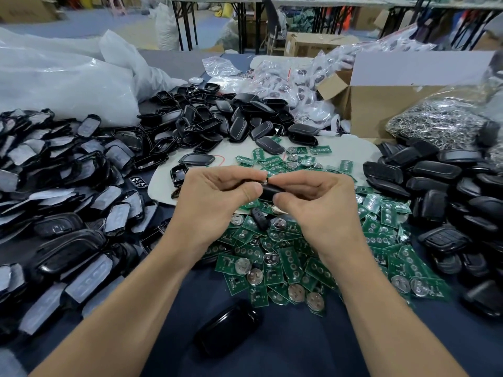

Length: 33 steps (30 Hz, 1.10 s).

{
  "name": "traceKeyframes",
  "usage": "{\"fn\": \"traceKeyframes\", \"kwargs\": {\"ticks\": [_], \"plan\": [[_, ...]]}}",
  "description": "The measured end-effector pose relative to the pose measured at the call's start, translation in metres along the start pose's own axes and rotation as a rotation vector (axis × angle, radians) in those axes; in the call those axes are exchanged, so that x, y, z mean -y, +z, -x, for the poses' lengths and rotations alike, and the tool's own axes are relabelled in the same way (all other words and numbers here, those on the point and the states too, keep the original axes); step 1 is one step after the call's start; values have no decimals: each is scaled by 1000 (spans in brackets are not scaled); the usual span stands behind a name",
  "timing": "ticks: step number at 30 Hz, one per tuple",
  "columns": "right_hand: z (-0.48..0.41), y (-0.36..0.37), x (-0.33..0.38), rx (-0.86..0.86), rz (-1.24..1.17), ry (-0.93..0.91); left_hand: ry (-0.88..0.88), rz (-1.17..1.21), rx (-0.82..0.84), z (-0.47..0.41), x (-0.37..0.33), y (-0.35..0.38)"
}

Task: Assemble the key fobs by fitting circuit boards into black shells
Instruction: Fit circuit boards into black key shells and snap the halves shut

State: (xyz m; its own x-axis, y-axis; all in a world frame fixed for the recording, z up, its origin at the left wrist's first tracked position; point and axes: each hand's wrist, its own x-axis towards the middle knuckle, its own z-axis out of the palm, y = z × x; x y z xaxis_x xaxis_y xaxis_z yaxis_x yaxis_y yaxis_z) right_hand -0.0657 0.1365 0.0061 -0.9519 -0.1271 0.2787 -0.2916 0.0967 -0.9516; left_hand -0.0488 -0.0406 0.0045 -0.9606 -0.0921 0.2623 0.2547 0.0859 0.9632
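Now: left hand and right hand both pinch black shell, centre, above circuit board pile. Shell interior hidden. Likely best: steady shell, press evenly, avoid forcing tilted board.

Bright, even overhead light, soft shadows, glare on glossy plastic, wide-angle bending and blur toward edges.

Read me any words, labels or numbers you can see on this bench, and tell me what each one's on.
None can be read.
Green circuit boards: white markings, too small to read.
Cardboard box, top left: faint dark print, too blurred.
Held black shell: no marking shows.
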Motion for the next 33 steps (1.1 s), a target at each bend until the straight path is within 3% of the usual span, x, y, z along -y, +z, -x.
{"fn": "traceKeyframes", "kwargs": {"ticks": [13, 15, 19, 22, 27, 33], "plan": [[4, 6, 5, -36, 226, -30, 98, -361, -152, 10, 5, 8], [3, 7, 5, -58, 65, 56, 86, -283, -157, 8, 3, 9], [3, 11, 9, -46, -591, 432, -2, -120, -12, 4, -2, 11], [5, 17, 13, -19, -671, 481, -28, -96, 18, 5, -3, 17], [8, 24, 14, -5, -669, 508, -37, 21, -100, 6, -4, 19], [11, 33, 11, -39, -686, 539, -20, -59, -136, 8, -2, 21]]}}
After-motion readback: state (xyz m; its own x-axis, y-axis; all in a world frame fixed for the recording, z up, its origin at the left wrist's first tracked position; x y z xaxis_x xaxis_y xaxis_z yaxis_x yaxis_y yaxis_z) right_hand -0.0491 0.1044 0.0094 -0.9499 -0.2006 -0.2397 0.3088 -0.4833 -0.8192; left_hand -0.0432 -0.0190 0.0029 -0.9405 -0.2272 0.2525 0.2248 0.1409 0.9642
